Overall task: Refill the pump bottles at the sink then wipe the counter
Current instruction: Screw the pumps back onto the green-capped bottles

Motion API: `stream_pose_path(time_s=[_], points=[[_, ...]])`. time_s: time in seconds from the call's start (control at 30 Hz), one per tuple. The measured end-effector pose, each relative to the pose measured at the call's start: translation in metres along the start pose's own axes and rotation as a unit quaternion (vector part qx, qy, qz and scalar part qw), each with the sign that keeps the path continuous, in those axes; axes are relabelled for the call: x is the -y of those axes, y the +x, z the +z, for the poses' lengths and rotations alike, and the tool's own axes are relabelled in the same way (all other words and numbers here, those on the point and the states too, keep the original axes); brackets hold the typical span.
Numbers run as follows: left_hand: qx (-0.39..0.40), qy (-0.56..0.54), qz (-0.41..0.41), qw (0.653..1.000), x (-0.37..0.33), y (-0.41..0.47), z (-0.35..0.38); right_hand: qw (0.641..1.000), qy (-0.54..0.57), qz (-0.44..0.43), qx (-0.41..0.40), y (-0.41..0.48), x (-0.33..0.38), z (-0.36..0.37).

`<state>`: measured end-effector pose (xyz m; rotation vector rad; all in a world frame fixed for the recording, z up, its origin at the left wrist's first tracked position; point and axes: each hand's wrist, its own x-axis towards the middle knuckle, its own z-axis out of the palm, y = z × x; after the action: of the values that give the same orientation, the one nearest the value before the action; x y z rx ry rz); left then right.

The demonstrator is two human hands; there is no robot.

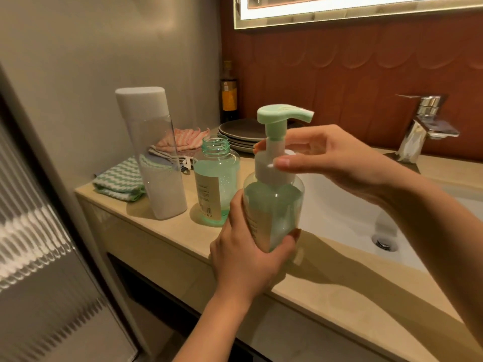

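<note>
Both hands are on one pump bottle point(273, 205), held upright at the front edge of the table point(162, 236), just left of the sink point(339, 215). The left hand point(248, 254) wraps around the bottle's lower body from the front, fingers curled under its base. The right hand point(326, 160) comes in from the right at the neck, thumb and fingertips pinching the white collar point(271, 171) below the green pump head point(283, 114), whose spout points right. Green liquid fills most of the bottle.

Just behind and to the left stands a second green bottle point(215, 184), open with no pump, and left of that a tall clear bottle with a white cap point(154, 152), partly full. Folded cloths point(122, 178) lie near the wall, with a stack of dark plates point(243, 134) and a dark bottle point(229, 95) in the corner. A chrome tap point(426, 121) stands behind the white basin. Brown tiles and a lit mirror point(352, 9) back the beige table. Both forearms reach in from below, the right one crossing over the sink.
</note>
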<state>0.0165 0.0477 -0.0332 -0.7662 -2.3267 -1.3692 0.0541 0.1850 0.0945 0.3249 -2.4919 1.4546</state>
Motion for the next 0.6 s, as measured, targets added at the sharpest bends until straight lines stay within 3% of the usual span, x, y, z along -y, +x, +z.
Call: stream_pose_path(time_s=[0.2, 0.4, 0.53, 0.6], points=[[0.008, 0.008, -0.002, 1.000, 0.001, 0.000, 0.001, 0.993, -0.077, -0.007, -0.091, 0.003, 0.005, 0.009], [0.004, 0.012, -0.003, 1.000, 0.001, 0.001, 0.001, 0.952, -0.237, 0.042, -0.190, 0.010, -0.001, 0.026], [0.003, 0.000, -0.003, 1.000, 0.000, 0.000, 0.001, 0.924, -0.336, -0.017, -0.183, 0.013, -0.005, 0.036], [0.001, 0.003, -0.004, 1.000, 0.001, 0.000, 0.002, 0.938, -0.315, -0.026, -0.145, 0.010, -0.003, 0.035]])
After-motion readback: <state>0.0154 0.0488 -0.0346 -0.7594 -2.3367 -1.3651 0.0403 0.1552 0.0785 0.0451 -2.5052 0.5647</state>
